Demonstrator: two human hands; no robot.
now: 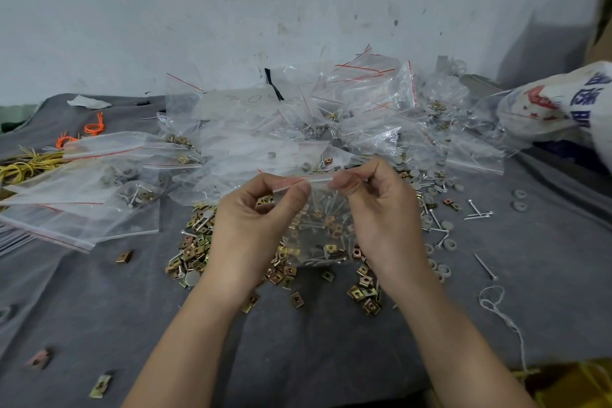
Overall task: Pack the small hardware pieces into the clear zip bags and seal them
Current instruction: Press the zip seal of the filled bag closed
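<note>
The step in hand looks like the sealing. The left hand (251, 219) and the right hand (381, 209) each pinch the top of a clear zip bag (318, 232) between thumb and curled forefinger, one at either end of the zip strip (314, 179), which is stretched taut from thumb to thumb. The bag hangs below the strip, between the two palms and just above the loose brass clips (195, 252) lying under the wrists. Its mouth points up and away from the person, its bottom down toward the grey cloth (298, 341). Its long axis seems to run from mouth to bottom, while the strip lies crosswise, the right-hand end a little higher. Screws and clips sit low inside it. Whether the zip is already pressed closed cannot be told. The next move likely calls for sliding one pinch along the strip toward the other hand, keeping it taut and the contents clear of the track — then setting the bag on the heap of filled bags (331, 116) beyond the fingertips.
</note>
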